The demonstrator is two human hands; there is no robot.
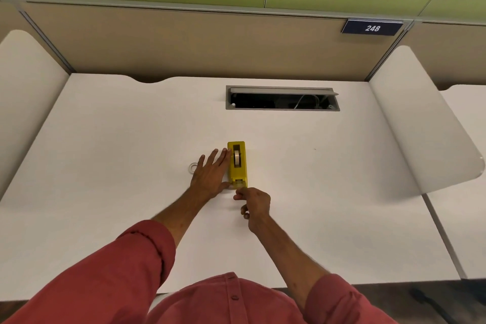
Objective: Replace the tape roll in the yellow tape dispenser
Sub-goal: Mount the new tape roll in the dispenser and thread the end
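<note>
White desk (105, 166), beige partition (184, 42)

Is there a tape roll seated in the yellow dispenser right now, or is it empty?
Seated: a roll stands in the yellow dispenser's top slot.

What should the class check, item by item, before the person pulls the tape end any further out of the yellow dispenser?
1. Roll seated in the yellow dispenser: ok.
2. Left hand flat against the dispenser's side, steadying it: ok.
3. Right hand pinching at the cutter end: ok; whether the tape end is actually gripped: cannot tell.
4. Tape lying over the cutter blade: cannot tell.
5. Spare ring clear of the dispenser, beside the left hand on the desk: ok.
</note>
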